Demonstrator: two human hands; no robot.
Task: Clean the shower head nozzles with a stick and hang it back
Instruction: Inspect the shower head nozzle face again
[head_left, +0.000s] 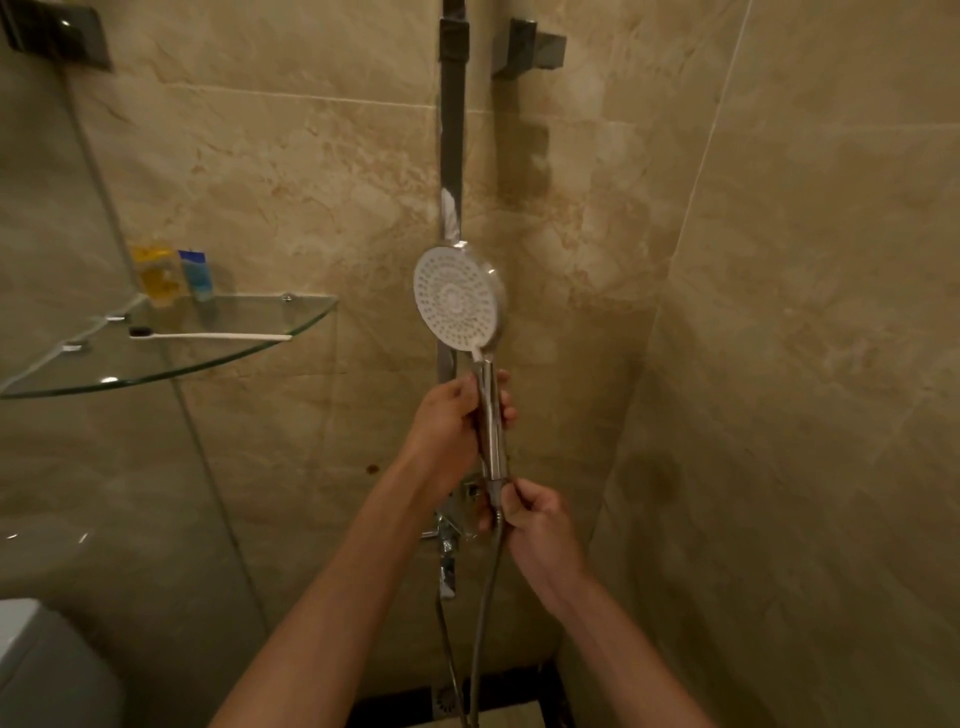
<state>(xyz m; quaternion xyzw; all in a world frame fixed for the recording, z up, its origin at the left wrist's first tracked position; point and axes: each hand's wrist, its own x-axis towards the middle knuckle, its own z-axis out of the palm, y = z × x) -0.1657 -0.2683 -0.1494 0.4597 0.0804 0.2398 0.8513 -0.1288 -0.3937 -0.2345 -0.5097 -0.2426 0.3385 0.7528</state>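
Head view
Shower head (457, 299): one, round white face dotted with nozzles, chrome handle, upright before the wall rail (451, 156)
Left hand (452, 421): curled round the handle
Right hand (535, 519): pinches the hose (485, 597) joint below
Shelf (218, 358): one toothbrush (208, 335), two bottles (174, 275)

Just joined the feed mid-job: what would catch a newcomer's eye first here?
The round white shower head in the middle, in front of the chrome wall rail, its nozzle face turned toward the camera. The left hand grips its chrome handle, while the right hand pinches the hose joint just below. At left, a glass corner shelf carries a toothbrush and two small bottles.
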